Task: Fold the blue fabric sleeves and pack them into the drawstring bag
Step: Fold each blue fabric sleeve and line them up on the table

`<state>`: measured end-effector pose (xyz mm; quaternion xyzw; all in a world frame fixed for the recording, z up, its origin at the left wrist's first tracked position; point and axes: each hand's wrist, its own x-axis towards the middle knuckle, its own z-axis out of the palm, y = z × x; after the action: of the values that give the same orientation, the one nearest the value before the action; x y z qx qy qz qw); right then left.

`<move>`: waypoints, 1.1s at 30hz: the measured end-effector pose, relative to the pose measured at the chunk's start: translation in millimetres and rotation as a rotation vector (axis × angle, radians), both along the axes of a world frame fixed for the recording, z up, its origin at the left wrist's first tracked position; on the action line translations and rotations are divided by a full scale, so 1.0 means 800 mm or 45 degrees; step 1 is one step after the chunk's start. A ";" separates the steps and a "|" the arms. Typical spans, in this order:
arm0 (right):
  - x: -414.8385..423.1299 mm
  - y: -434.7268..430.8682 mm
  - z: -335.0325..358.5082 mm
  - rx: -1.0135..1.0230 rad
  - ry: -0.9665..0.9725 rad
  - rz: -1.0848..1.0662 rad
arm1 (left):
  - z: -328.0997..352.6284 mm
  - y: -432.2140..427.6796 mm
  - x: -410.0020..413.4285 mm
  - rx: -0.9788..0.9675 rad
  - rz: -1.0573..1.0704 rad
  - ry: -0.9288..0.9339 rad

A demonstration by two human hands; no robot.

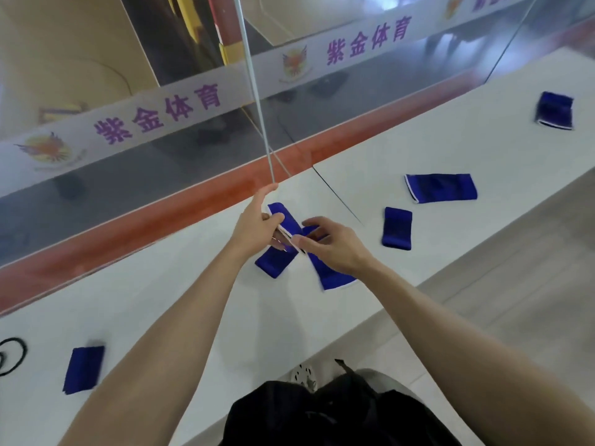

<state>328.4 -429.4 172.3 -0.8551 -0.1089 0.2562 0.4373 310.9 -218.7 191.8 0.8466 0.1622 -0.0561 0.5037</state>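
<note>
Head view: I have both hands on one blue sleeve (283, 216) above the desk (145, 284). The left hand (257, 222) pinches its white-edged end, the right hand (335, 249) grips beside it with curled fingers, and a folded sleeve (397, 228) lies nearby.

The one camera sits on my head and looks forward and steeply down along my forearms. It is close enough that my left hand (257, 226) and right hand (331, 246), both pinching a blue sleeve (289, 225), land near the middle of the wide, bowed picture. The white counter (161, 300) slants across it, a glass wall (161, 75) fills the top, and black cloth (322, 420) lies at the bottom edge
</note>
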 end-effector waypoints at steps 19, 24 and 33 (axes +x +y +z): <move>0.064 -0.059 -0.008 0.132 -0.226 -0.072 | -0.121 -0.048 0.005 -0.265 0.101 0.380; 0.079 -0.118 -0.048 0.144 -0.001 -0.472 | -0.148 -0.070 0.008 -0.361 0.351 0.447; 0.036 -0.127 -0.122 0.233 0.512 -0.782 | -0.162 -0.044 0.035 -0.128 0.540 0.402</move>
<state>357.2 -530.6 74.9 -0.7378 0.2183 0.2651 0.5812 339.2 -253.6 62.1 0.7484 0.4094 -0.0886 0.5142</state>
